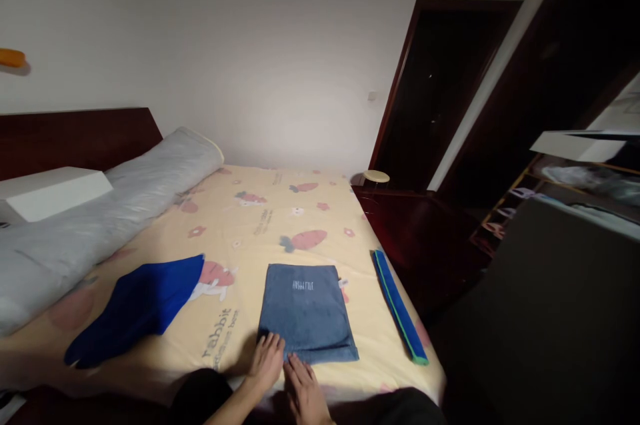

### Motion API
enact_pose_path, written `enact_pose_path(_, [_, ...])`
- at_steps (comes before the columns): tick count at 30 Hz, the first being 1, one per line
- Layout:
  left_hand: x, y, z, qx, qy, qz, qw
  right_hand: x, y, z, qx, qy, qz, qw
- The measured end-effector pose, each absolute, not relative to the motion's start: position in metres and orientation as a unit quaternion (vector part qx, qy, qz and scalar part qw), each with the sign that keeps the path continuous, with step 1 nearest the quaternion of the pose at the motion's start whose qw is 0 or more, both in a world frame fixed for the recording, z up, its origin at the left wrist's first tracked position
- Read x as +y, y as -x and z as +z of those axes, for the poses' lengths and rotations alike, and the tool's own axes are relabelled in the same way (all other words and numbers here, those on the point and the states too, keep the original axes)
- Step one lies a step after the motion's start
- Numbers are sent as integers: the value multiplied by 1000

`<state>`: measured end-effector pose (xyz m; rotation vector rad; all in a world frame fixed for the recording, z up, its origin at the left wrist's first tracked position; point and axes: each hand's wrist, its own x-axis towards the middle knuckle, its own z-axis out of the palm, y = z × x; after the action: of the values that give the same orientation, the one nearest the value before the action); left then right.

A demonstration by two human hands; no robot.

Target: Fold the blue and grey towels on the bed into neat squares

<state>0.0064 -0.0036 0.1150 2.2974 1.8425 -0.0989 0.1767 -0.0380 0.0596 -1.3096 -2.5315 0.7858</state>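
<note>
A folded grey-blue cloth [306, 311] with white lettering, upside down from here, lies flat on the bed near its front edge. My left hand [269, 359] has its fingers bent over the near left corner of this cloth and closed on it. Just to the right, my right hand [306, 390] lies with its fingers stretched out, the tips touching the cloth's near edge. Both thumbs are mostly hidden. A crease runs across the cloth's lower right part, and a small white tag [343, 283] sticks out at its right side.
On the bed sheet [260, 225], a bright blue cloth [143, 308] spreads at left. A narrow blue strip with green edging [399, 305] lies along the right edge. Behind are a grey wrapped roll [150, 168] and a white box [60, 193]. A dark panel [545, 318] stands at right.
</note>
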Motion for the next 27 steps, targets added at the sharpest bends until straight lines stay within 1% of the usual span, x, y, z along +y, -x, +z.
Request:
enact_pose_path(5, [-13, -9, 98, 609, -772, -58, 170, -37, -176, 65, -844, 444, 281, 108])
enact_pose_path(8, [-10, 1, 103, 612, -765, -61, 191, -36, -181, 71, -842, 436, 296, 118])
enact_pose_path(11, [-6, 8, 110, 620, -759, -64, 188, -34, -198, 79, -832, 453, 290, 137])
enact_pose_path(15, [-4, 6, 111, 621, -758, -69, 186, -34, -236, 82, -813, 508, 255, 129])
enact_pose_path(21, [-4, 5, 105, 621, -757, -71, 190, -39, -295, 59, -758, 615, 153, 156])
enact_pose_path(27, [-8, 4, 102, 621, -761, -58, 176, -34, -306, 51, -731, 657, 106, 149])
